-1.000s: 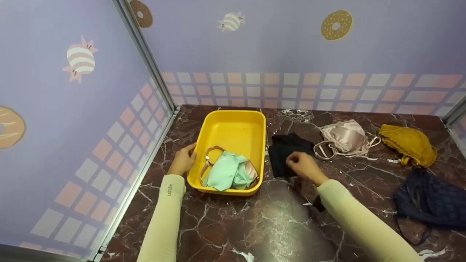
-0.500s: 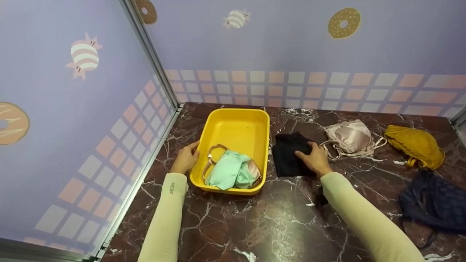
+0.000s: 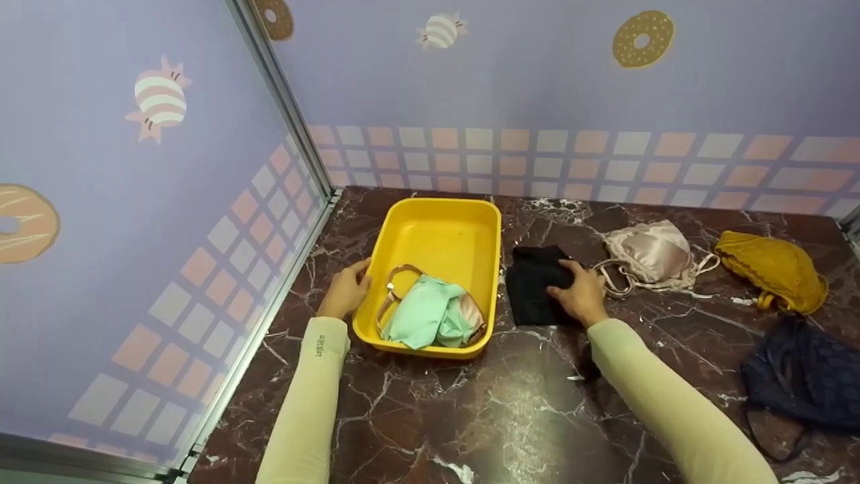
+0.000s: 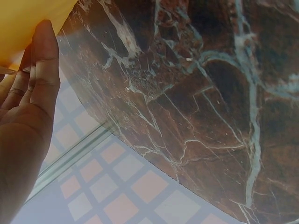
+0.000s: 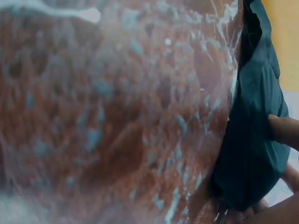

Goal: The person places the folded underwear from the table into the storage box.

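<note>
In the head view my left hand (image 3: pixel 346 289) lies at the left side of a yellow plastic tub (image 3: pixel 447 235). The left wrist view shows its straight fingers (image 4: pixel 46 60) against the tub's outer wall. Inside the tub, a mint-green cloth (image 3: pixel 423 314) covers part of a beige bra (image 3: pixel 472 311). To the right of the tub, my right hand (image 3: pixel 581 294) holds the right edge of a folded black garment (image 3: pixel 534 286). The right wrist view has the thumb (image 5: pixel 286 130) on the garment's surface and the other fingers behind its lower edge, partly hidden.
A pale pink satin bra (image 3: pixel 652 252) lies right of the black garment, with a mustard bra (image 3: pixel 776 269) beyond it. A navy lace garment (image 3: pixel 806 376) lies at the right edge. Patterned walls (image 3: pixel 537 81) close off the back and left of the marble tabletop (image 3: pixel 430 417).
My right hand has moved from above the black garment to its right edge, with thumb and fingers spreading to take hold of it. The left hand stays beside the tub.
</note>
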`<state>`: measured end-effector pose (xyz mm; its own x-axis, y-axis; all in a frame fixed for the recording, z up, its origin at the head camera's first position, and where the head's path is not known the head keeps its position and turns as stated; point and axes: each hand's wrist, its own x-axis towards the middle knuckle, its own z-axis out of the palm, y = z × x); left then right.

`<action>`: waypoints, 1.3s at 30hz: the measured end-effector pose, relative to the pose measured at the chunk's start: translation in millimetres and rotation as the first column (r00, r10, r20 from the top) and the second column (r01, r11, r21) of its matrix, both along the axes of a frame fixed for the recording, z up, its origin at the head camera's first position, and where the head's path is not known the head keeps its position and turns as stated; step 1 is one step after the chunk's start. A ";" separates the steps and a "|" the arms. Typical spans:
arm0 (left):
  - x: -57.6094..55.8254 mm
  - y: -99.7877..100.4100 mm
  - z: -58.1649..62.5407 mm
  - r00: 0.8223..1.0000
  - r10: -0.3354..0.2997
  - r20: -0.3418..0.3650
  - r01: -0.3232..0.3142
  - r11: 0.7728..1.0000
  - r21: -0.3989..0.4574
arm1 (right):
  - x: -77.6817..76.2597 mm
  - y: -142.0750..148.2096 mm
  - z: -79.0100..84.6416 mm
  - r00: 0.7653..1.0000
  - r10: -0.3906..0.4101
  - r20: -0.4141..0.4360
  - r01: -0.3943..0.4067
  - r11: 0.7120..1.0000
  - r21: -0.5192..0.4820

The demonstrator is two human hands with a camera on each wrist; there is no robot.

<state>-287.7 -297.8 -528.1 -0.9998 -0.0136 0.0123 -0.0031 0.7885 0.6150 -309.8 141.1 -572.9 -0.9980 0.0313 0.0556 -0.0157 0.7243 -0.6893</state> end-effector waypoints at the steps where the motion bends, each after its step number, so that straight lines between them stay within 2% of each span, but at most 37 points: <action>1: 0.0 0.1 0.0 1.000 -0.002 0.001 0.002 1.000 0.000 | 0.3 -0.4 -0.9 1.000 0.001 -0.013 -0.002 1.000 -0.010; 5: 0.3 0.0 -0.5 1.000 -0.005 0.001 0.005 1.000 0.005 | 1.7 -1.9 -4.9 0.994 0.005 -0.111 -0.013 0.998 -0.067; 11: 1.0 0.2 0.9 1.000 -0.006 -0.009 0.006 1.000 0.013 | 2.6 -2.7 -6.7 0.968 -0.017 -0.252 -0.025 0.986 -0.163; 18: 0.9 -0.5 0.6 1.000 -0.012 -0.004 0.012 1.000 0.020 | 5.3 -0.5 0.2 0.952 -0.029 -0.306 -0.044 0.972 -0.231; 22: 0.9 -0.7 0.6 1.000 -0.008 0.015 0.007 1.000 0.026 | 6.4 0.0 9.9 0.943 -0.053 -0.330 -0.034 0.967 -0.254; 25: 0.9 -1.2 0.7 1.000 -0.003 0.029 0.002 0.999 0.033 | 7.0 -0.6 21.3 0.927 -0.064 -0.370 -0.037 0.966 -0.258; 28: 0.7 -1.5 1.1 1.000 -0.003 0.025 0.002 0.999 0.035 | 7.1 -2.1 35.8 0.895 -0.063 -0.441 -0.062 0.963 -0.264; 34: 1.5 -0.9 1.5 1.000 -0.007 0.006 0.007 0.999 0.036 | 15.1 -18.0 80.3 0.794 -0.043 -0.607 -0.173 0.941 -0.292; 39: 1.0 0.4 0.6 1.000 -0.007 0.007 0.007 0.999 0.039 | 28.9 -39.9 108.0 0.750 -0.019 -0.661 -0.251 0.917 -0.311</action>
